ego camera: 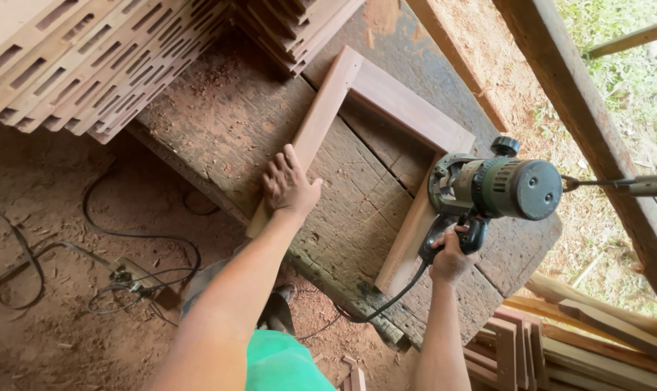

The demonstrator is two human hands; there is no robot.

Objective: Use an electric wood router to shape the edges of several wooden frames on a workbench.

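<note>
**On the workbench: frame, router, two hands**

On the surface [357, 195], a worn slab of rough dark planks dusted with sawdust, lies an open-ended wooden frame [386, 98]: three pale reddish rails joined in a U, flat on the planks.

- Left hand [288, 185]: palm down, fingers spread across the frame's left rail about midway along. The grip is not closed round anything; it presses flat, apparently to pin the frame against sliding.
- Right hand [451, 253]: its grip is closed on the black handle of a router [491, 187], a green and grey power tool with a round motor housing and a black knob on top. The tool's base sits on the frame's right rail, near the corner joint, so the rail carries its weight and guides it.
- Cord [386, 300]: black, falling from the handle over the near edge of the surface, clear of the tool's base.
- Socket block [129, 275]: on the dirt floor to the left, with loose cables looped about it.
- Slotted panels [89, 58]: pale, stacked in a slanting pile at upper left, well apart from the frame.
- Offcuts [553, 340]: short reddish lengths heaped at lower right, beside the surface.
- Post [596, 130]: slanting timber at right, grass beyond it.
</note>
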